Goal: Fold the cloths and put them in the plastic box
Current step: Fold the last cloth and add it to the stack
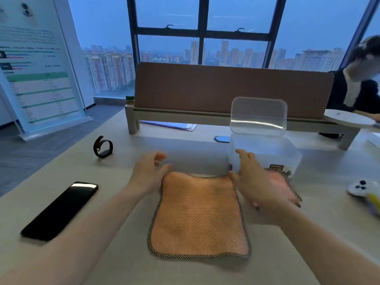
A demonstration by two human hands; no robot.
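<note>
Reaching for far corners of orange cloth (pixel 198 214), lying flat on desk (pixel 308 239) ready for first fold. Left hand (pixel 149 173) and right hand (pixel 253 179) both loose-fingered, gripping nothing yet. Plastic box (pixel 267 155) sits lid-up just behind, handy for drop-in.

Count from my remote view, single head frame. Cloths: two. One orange cloth (pixel 198 217) spread flat; one pink cloth (pixel 284 187), partly hidden behind my right hand (pixel 254 179). Hands: two, the other being my left hand (pixel 149 173). Plastic box (pixel 267 153): one, with one clear lid (pixel 258 115) standing up behind it. Phone (pixel 59 210): one. Wristwatch (pixel 102 146): one. White controller (pixel 362 189) at the right edge: one. Other person (pixel 357 83) in the background: one.
</note>
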